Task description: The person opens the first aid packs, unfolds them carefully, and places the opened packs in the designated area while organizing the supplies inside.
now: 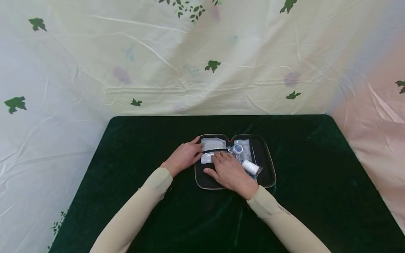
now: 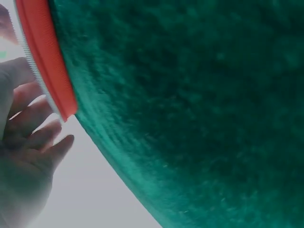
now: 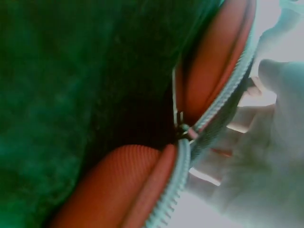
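A zip case [image 1: 207, 179] lies unfolded on the table, black inside. In its left half, white packets [image 1: 213, 143] sit under a black elastic band [image 1: 209, 151]. My left hand [image 1: 184, 155] is at the case's left edge, fingertips over the packets' side. Across the lower middle reaches my right hand [image 1: 231, 171], its fingers extended onto the lower packet and its thumb out to the left. The right half holds a tape roll [image 1: 237, 149], a wrapped white roll [image 1: 250, 167] and clear packets [image 1: 243, 142]. Both wrist views show the case's red-orange side [image 2: 50, 61] and zipper [image 3: 230, 83].
A dark green velvet cloth [image 1: 126, 140] covers the table. Behind it and at both sides hangs pale patterned fabric [image 1: 177, 70]. The zipper pull [image 3: 175, 95] hangs at the case's front fold in the right wrist view.
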Action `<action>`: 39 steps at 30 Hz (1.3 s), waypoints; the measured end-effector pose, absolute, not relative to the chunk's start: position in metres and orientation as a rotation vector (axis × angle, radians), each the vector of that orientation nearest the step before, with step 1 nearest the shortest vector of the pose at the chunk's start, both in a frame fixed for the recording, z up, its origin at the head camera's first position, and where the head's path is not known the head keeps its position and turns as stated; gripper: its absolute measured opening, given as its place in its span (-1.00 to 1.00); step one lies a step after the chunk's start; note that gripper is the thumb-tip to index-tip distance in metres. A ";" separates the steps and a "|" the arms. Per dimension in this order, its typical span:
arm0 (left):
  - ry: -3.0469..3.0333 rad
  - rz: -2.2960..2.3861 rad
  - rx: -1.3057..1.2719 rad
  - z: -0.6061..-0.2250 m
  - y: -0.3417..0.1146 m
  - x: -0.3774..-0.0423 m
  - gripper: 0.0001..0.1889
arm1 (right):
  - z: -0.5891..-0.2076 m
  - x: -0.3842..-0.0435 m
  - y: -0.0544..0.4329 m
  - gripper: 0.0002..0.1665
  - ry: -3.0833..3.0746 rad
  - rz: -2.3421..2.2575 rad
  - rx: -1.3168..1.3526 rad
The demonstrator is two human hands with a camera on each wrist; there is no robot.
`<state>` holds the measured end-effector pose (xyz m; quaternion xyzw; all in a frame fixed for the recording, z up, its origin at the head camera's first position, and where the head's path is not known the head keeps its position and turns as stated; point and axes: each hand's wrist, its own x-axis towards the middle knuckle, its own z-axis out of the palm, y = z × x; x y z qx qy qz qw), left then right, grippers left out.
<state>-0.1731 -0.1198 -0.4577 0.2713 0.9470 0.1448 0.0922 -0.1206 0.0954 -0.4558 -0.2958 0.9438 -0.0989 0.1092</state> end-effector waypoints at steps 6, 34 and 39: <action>2.843 0.189 0.896 -0.454 -0.119 -0.156 -0.62 | -0.449 -0.105 0.105 -0.24 2.767 -0.430 -0.900; 2.846 0.247 1.077 -0.454 -0.095 -0.098 -0.60 | -0.450 -0.110 0.201 -0.41 2.869 -0.676 -0.513; 2.840 0.235 1.079 -0.457 -0.089 -0.098 -0.60 | -0.449 -0.109 0.200 -0.41 2.896 -0.657 -0.520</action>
